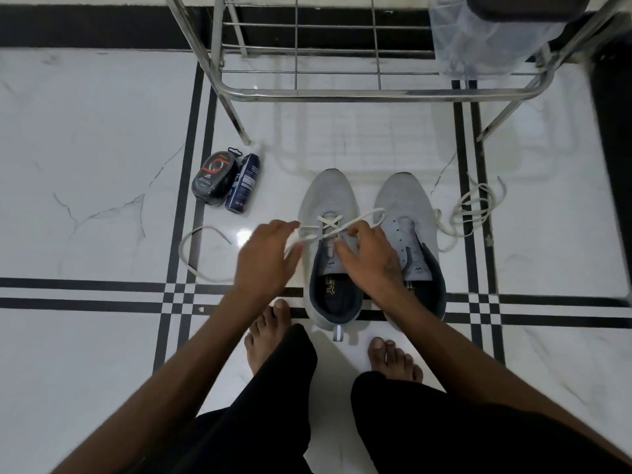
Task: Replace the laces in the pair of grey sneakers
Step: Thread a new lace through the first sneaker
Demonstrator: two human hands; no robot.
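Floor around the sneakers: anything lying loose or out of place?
A loose white lace lies tangled on the floor right of the unlaced right sneaker. A spray can lies on its side left of the shoes. Nothing looks spilled or damaged.

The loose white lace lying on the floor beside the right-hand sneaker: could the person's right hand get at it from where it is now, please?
Probably yes. The loose lace lies in the open on the floor, just past the unlaced sneaker, with nothing on top of it. The right hand is busy holding the lace on the other sneaker, so it would have to let go first.
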